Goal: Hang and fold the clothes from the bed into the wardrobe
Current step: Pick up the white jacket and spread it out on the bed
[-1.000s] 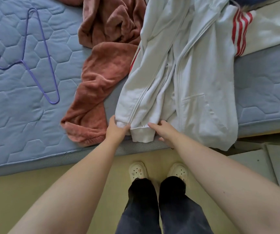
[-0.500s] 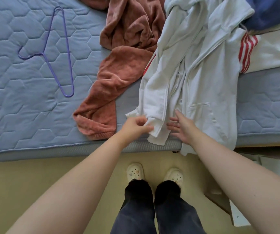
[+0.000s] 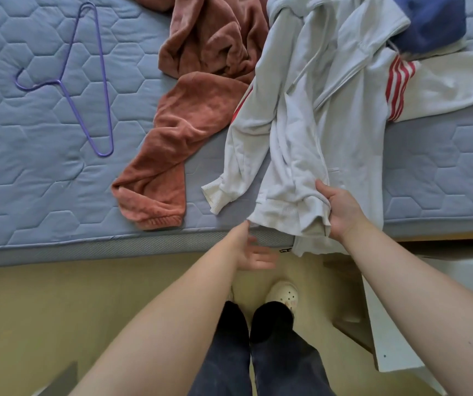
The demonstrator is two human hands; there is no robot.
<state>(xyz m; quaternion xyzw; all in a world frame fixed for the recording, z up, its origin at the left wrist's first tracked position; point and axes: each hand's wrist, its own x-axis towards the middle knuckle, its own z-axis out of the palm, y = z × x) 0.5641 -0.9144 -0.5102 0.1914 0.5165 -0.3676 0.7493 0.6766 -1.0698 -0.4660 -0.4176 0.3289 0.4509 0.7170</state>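
Hoodie [image 3: 315,124] held by its hem

White, soft knit with ribbed cuffs, it lies on the quilted blue bed [image 3: 29,181], near edge; right hand [image 3: 341,212] grips the hem, left hand [image 3: 252,252] hangs loose, empty. Left: plush rust fleece [image 3: 189,124], thin purple wire hanger [image 3: 86,81]. Far right: red-striped garment [image 3: 444,84].

- Right hand [image 3: 342,214] grips the hem of the white hoodie [image 3: 301,132] at the bed [image 3: 29,181] edge.
- Left hand [image 3: 254,254] hangs loose and blurred, just left of those fingers.
- Rust garment [image 3: 189,118] and purple hanger [image 3: 98,81] lie farther left.
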